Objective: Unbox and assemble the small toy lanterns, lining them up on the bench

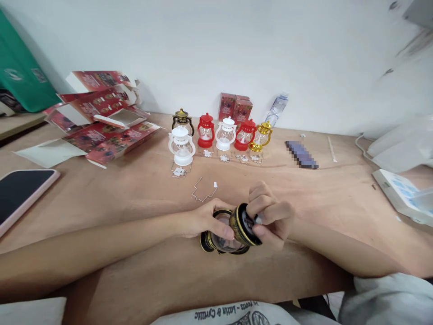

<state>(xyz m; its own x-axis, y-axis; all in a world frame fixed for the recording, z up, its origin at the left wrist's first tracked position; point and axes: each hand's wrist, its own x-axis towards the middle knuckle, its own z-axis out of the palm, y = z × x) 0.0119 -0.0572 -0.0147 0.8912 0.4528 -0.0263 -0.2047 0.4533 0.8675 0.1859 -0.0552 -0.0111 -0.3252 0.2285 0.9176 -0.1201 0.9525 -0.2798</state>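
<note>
A small black-and-gold lantern (239, 230) with a clear globe lies on its side in my left hand (206, 219), whose fingers and thumb wrap round its middle. The lantern's dark underside faces right. Against that underside my right hand (272, 216) is closed, thumb and fingers pinched on something small and whitish that is mostly hidden. A bent wire piece (202, 200) rests on the table just beyond my hands, with a small white tab at one end.
Behind stand a white lantern (183, 158), a red lantern (204, 142), a gold lantern (257, 146) and others, several with wire pieces before them. Flattened red boxes (111, 135) pile at left. A phone (23, 194), a bottle (278, 108) and a white case (402, 194) lie around.
</note>
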